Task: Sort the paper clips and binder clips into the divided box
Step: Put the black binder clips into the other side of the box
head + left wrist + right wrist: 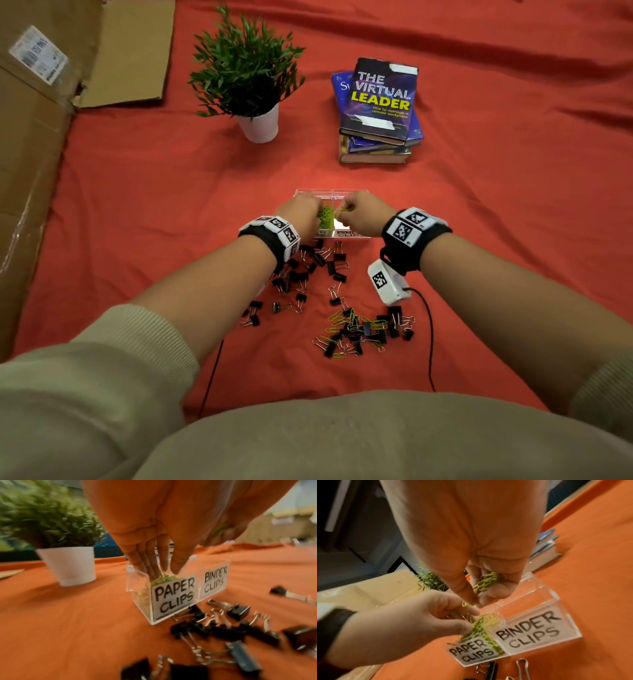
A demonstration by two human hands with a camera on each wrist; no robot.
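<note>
Fingers of right hand (488, 585) curling round a green paper-clip bunch, hovering directly above the PAPER CLIPS compartment (477, 651); left hand (412, 616) fingers, straight, dipping in.

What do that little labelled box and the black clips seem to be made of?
The divided box looks like clear hard plastic, perhaps acrylic: the cloth shows through its glossy walls and its edges are crisp. The binder clips look like black-painted metal bodies with bare, shiny wire handles, judging by their glints; blur leaves the finish uncertain.

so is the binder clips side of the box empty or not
Empty: through the clear binder clips compartment only orange cloth shows, while the binder clips lie outside it.
</note>
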